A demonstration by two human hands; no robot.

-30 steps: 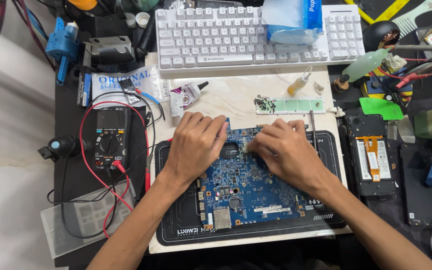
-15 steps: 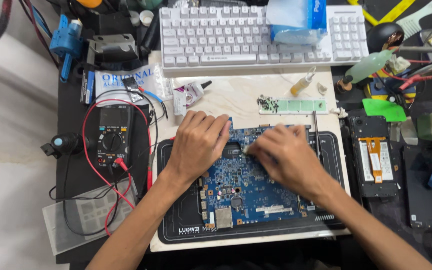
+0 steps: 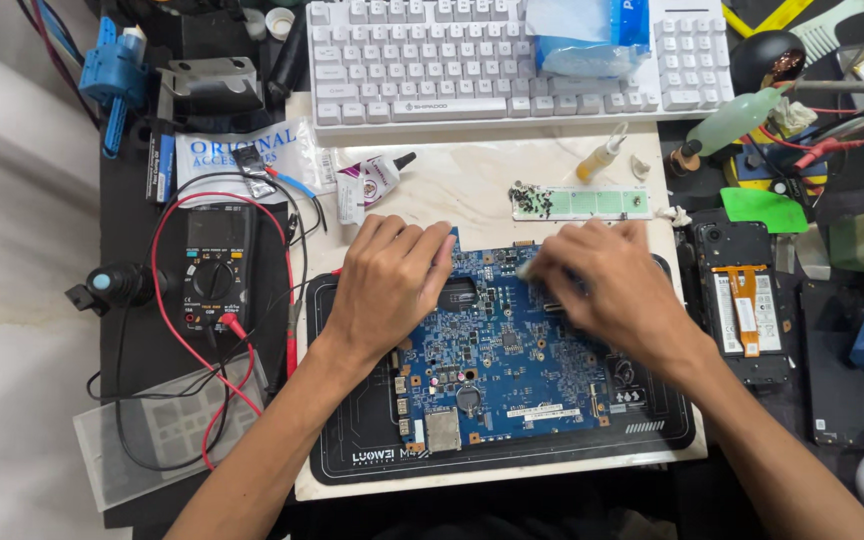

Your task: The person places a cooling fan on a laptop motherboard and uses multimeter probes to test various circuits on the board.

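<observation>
Shifted slightly leftward and blurred by motion since the earlier frames: right hand (image 3: 602, 290), now over the upper middle of the board (image 3: 497, 365), knuckles up, fingers curled; something small and pale visible at the fingertips, kind not discernible; grip on it cannot be told. Unmoved: left hand (image 3: 387, 285), palm down, fingers loosely together and nearly flat, pressing the board's upper left corner; nothing held. Blue circuit board lying flat on a black mat (image 3: 352, 445), mat resting on a pale slab (image 3: 472, 180); silver square shield and round coin cell visible near the board's lower left. Left of the mat: black multimeter (image 3: 214, 268) with red and black leads looping around it; clear grid-patterned sheet (image 3: 152, 440) below it. Above the slab: white keyboard (image 3: 432, 60), blue-and-clear packet (image 3: 582, 35) lying across its keys. On the slab: small white tube (image 3: 372, 180) with black cap; pale green strip (image 3: 582, 203), dark specks at its left end; small yellow dropper bottle (image 3: 600, 160). Right of the mat: opened phone (image 3: 737, 300), orange flex cable exposed; green pick (image 3: 762, 210) above it.
</observation>
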